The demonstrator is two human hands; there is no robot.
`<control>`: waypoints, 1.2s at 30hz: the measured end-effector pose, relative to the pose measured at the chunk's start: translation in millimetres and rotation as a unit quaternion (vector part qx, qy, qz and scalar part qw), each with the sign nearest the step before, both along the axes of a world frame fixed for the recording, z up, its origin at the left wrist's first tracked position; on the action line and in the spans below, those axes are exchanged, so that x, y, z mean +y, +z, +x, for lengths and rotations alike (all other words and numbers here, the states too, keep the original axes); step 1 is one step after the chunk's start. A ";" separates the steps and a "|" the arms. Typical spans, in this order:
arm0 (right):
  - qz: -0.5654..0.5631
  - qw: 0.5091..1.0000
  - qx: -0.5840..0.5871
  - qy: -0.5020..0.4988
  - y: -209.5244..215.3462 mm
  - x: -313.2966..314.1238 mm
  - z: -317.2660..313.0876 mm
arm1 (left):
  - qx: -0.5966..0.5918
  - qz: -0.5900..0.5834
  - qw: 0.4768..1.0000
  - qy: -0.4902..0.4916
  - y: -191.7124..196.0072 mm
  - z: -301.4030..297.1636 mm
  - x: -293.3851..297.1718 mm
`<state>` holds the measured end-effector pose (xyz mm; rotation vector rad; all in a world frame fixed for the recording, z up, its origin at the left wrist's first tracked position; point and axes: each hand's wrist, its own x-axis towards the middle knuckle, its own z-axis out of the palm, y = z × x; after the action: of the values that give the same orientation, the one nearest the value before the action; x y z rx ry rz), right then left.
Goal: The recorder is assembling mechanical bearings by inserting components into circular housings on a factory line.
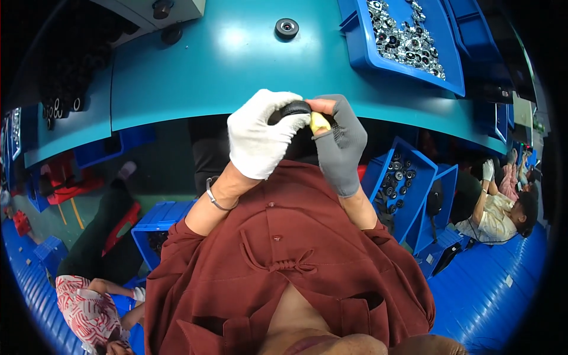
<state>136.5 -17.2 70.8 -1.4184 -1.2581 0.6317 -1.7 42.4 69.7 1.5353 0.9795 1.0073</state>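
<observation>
My left hand [257,135], in a white knitted glove, is closed on a small black toy-like wheel [295,109] with a rubber tire. Thumb and fingers pinch it from both sides, above the table's near edge. At the wheel's right edge my right hand [342,139], in a grey glove with bare fingertips, also pinches it. Its thumb wears a yellow cover [319,122]. The wheel's face is turned away, so its hub is hidden. Farther off, a second black wheel [287,28] with a silvery hub lies on the green table [195,77].
A blue bin [378,65] of shiny hubs stands at the table's far right. Right of my body, another blue bin [370,177] contains black wheels. Dark rings [57,106] lie at the table's left. A grey machine [177,12] borders the far left. People sit on both sides.
</observation>
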 end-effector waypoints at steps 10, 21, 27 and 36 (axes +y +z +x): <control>-0.026 0.998 -0.026 0.043 3.7 -0.6 9.7 | 0.043 -0.025 0.996 -0.075 -3.5 -7.5 6.6; -0.124 0.978 0.170 -0.012 10.5 -3.9 3.2 | -0.079 -0.233 0.967 -0.062 -6.7 -10.2 -6.8; -0.105 0.990 0.095 0.010 3.8 -3.9 6.0 | -0.181 -0.275 0.942 -0.063 -2.1 -8.2 -7.6; -0.127 0.981 0.145 0.010 12.0 -2.8 5.8 | -0.069 -0.145 0.987 -0.021 -7.2 -6.9 -5.5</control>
<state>142.3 -20.0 82.8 -1.4579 -0.9876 1.0026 -8.6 36.9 62.5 1.2241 0.9457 0.8848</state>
